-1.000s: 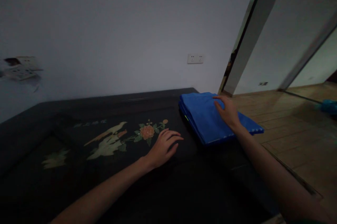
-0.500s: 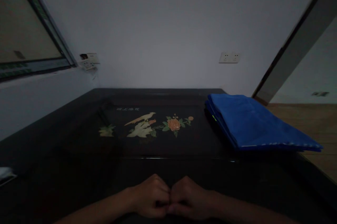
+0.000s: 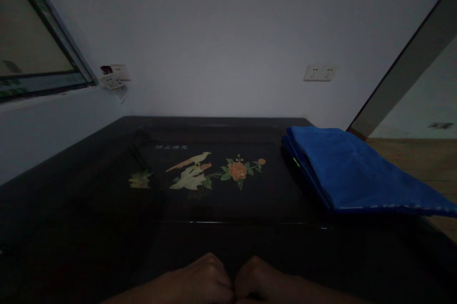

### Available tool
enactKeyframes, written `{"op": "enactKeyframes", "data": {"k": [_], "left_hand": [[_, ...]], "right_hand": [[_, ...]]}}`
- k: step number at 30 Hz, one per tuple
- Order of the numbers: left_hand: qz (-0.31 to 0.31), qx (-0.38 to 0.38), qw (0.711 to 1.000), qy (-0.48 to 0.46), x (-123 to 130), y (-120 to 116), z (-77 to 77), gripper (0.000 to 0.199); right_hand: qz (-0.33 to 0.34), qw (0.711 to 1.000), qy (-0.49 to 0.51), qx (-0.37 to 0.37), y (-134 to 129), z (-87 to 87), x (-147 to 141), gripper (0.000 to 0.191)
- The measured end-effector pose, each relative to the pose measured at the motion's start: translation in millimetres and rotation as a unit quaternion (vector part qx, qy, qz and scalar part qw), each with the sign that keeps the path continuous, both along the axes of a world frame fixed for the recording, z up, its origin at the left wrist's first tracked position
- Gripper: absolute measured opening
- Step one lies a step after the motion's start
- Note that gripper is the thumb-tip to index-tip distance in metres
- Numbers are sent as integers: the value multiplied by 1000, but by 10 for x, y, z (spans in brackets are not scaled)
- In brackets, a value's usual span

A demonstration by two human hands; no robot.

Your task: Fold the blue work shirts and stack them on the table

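Observation:
My left hand (image 3: 209, 279) is curled into a fist at the bottom centre of the view. Against its knuckles rests my right hand (image 3: 259, 279), also a fist. Nothing shows in either hand, and the lower parts of both are cut off by the frame. Both are over the near part of a glossy black table (image 3: 214, 240). Beyond them the tabletop carries a bird picture (image 3: 191, 175) and an orange flower picture (image 3: 237, 171). A folded blue cloth (image 3: 364, 171) lies at the table's right side, away from both hands.
Behind the table stands a pale wall with a double socket (image 3: 319, 73) on the right and a loose socket (image 3: 112, 81) on the left. A window frame (image 3: 57, 23) is at upper left. Wooden floor (image 3: 410, 156) shows at right.
Both fists sit lower in the view and are more cut off. The blue cloth appears larger and further right as the view has shifted. A white object at the left edge has nearly left view.

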State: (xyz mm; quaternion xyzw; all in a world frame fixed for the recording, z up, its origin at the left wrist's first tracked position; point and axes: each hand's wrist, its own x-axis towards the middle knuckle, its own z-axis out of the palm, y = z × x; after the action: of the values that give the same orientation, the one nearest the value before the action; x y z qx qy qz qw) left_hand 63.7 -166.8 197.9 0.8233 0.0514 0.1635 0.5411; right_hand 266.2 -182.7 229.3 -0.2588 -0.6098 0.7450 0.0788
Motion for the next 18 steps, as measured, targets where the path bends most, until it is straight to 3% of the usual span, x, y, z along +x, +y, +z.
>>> {"op": "enactKeyframes", "data": {"k": [9,14,18], "left_hand": [[-29,4,999,27,17,-25,-10,29],[-45,-70,995,59,74,-111,-84,30],[-20,-93,988,124,115,-141,-20,29]], "right_hand": [[7,1000,-9,12,-60,-28,22,54],[-16,1000,4,18,-66,-52,16,60],[-17,1000,3,-4,-57,-56,22,62]]}}
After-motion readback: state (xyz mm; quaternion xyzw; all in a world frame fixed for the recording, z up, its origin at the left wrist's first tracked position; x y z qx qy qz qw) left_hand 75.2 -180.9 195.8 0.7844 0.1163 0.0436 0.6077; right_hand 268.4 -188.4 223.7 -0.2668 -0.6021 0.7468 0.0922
